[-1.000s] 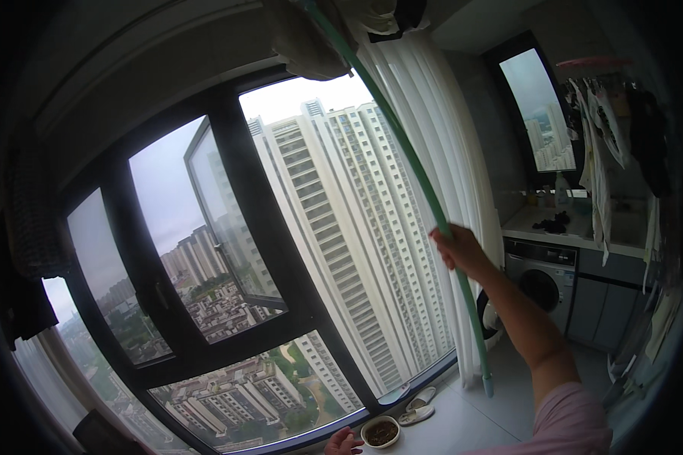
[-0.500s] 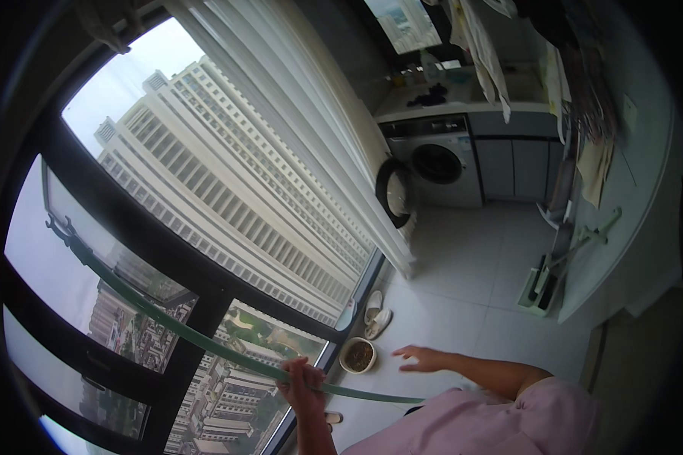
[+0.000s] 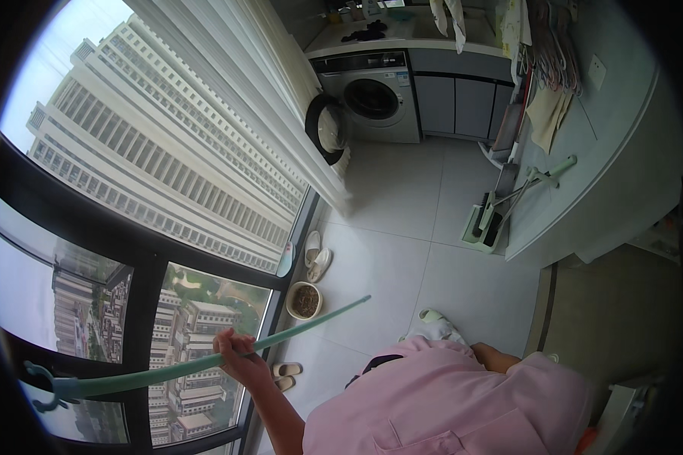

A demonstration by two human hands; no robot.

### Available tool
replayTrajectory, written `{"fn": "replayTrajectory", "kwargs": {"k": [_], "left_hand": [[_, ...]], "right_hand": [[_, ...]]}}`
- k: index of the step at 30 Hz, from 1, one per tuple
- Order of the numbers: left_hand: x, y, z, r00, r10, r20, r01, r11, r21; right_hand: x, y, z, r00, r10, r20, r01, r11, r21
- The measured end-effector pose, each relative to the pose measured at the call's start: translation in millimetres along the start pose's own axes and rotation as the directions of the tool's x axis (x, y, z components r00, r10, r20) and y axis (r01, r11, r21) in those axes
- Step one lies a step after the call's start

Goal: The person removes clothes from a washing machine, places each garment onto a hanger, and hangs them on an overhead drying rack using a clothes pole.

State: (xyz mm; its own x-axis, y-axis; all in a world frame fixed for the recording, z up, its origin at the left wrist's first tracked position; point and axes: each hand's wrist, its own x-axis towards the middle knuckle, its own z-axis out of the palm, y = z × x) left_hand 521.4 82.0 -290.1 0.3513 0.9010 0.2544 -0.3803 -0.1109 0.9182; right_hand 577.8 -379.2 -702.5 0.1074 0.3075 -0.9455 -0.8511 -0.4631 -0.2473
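The green pole (image 3: 152, 374) had swung lower, forked end (image 3: 66, 390) at 8 o'clock, left hand (image 3: 239, 355) alone clamped round it; right hand, hidden beyond the 4 o'clock forearm (image 3: 495, 358), couldn't be judged.

1. Was long, slim and green: a pole (image 3: 144, 378) with a forked, hooked head (image 3: 64, 390).
2. Was held partway along in the left hand (image 3: 239, 355).
3. Slanted across the window (image 3: 146, 296), hooked head to the left, plain tip (image 3: 362, 300) out over the floor (image 3: 387, 193).
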Motion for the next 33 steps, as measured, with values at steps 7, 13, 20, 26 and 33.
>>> {"fn": "replayTrajectory", "kwargs": {"k": [7, 13, 20, 26, 33], "left_hand": [[-1, -38, -26, 0.998, 0.027, -0.062, -0.019, 0.992, 0.124], [-4, -64, -73, 0.973, 0.034, -0.230, 0.003, 0.987, 0.160], [-10, -75, -87, 0.966, 0.025, -0.256, 0.018, 0.986, 0.167], [-15, -92, -108, 0.971, 0.048, -0.235, 0.006, 0.975, 0.222], [1, -106, -108, 0.984, -0.016, -0.175, 0.046, 0.985, 0.168]], "right_hand": [[30, 20, -42, 0.985, 0.017, 0.169, -0.042, 0.989, 0.144], [-7, -10, -21, 0.988, 0.069, 0.141, -0.096, 0.977, 0.192], [-58, -48, 13, 0.998, 0.026, 0.061, -0.023, 0.998, -0.055], [-116, -91, 42, 0.997, 0.024, 0.080, -0.011, 0.987, -0.160], [67, 3, -44, 0.993, -0.116, 0.007, 0.114, 0.982, 0.152]]}}
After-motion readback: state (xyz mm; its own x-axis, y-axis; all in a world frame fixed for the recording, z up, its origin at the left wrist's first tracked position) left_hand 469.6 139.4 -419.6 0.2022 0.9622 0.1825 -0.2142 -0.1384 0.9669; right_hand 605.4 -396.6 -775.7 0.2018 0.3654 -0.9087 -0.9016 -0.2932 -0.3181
